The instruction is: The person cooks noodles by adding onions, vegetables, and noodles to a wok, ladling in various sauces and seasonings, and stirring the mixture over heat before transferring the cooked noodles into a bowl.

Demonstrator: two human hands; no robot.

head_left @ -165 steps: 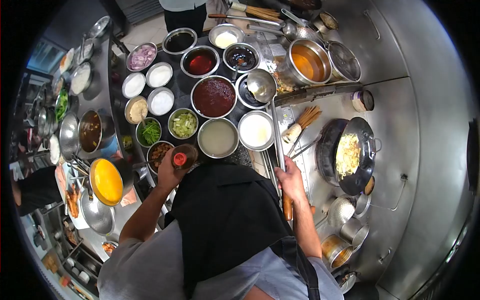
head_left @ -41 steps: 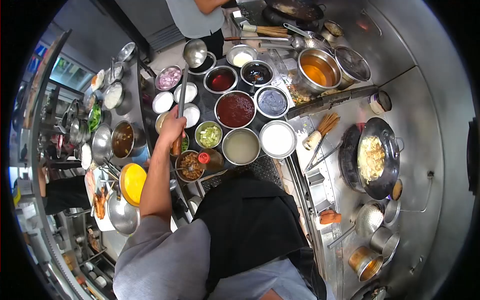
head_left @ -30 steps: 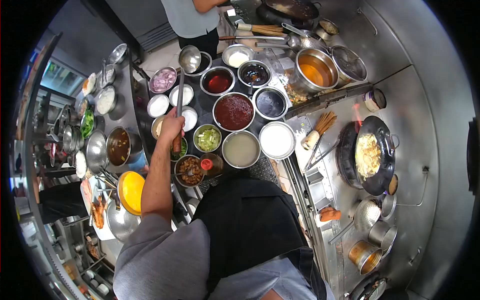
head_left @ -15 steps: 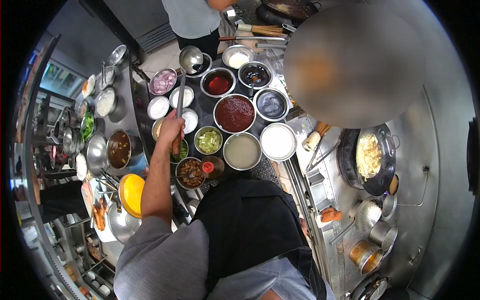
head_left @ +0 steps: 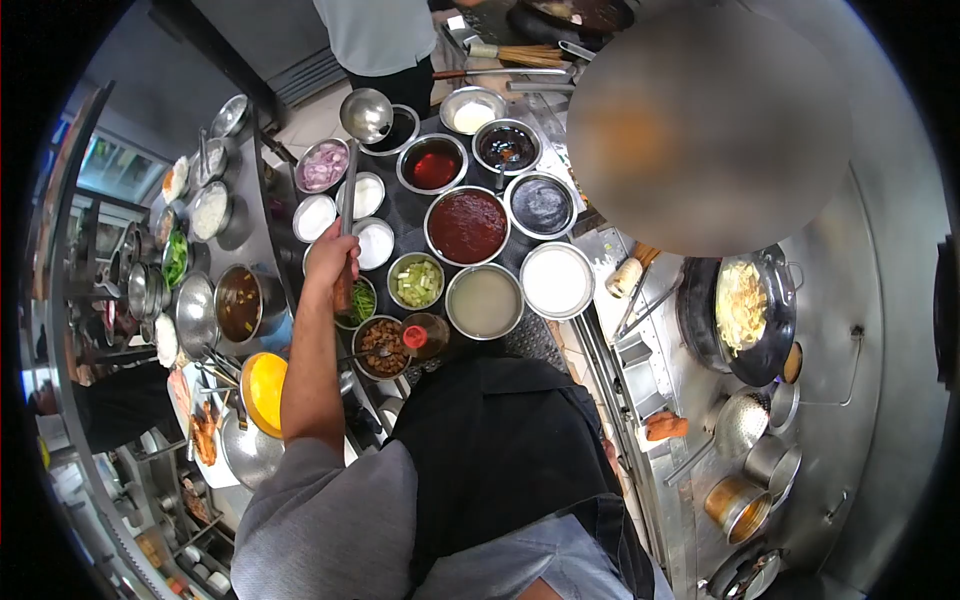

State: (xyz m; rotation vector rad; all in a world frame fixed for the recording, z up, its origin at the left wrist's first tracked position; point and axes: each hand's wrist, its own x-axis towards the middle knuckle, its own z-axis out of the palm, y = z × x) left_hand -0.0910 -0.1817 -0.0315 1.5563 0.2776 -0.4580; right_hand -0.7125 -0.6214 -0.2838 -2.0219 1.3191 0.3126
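Note:
My left hand (head_left: 332, 258) is wrapped round the wooden-ended handle of a ladle (head_left: 348, 200). The ladle's bowl hangs at the near left edge of a bowl of dark liquid (head_left: 400, 130). Beside my left hand are bowls of white powder (head_left: 374, 243) and chopped greens (head_left: 361, 304). A red-capped bottle (head_left: 426, 336) stands between the bowl of brown pieces (head_left: 381, 347) and the bowl of cloudy liquid (head_left: 484, 301). Only a sliver of skin, probably my right hand (head_left: 609, 455), shows at the apron's right edge; its fingers are hidden.
A wok (head_left: 768, 325) with pale sliced food sits on the right. Dark red sauce (head_left: 467, 226) fills a central bowl. A pot of yellow liquid (head_left: 265, 394) stands on the left. Another person (head_left: 380, 40) stands beyond the bowls. A grey blur covers the upper right.
The ladle has passed from my right hand to my left, and the bottle is out of my left hand. Lately the ladle has shifted slightly left. A blur has appeared at the upper right.

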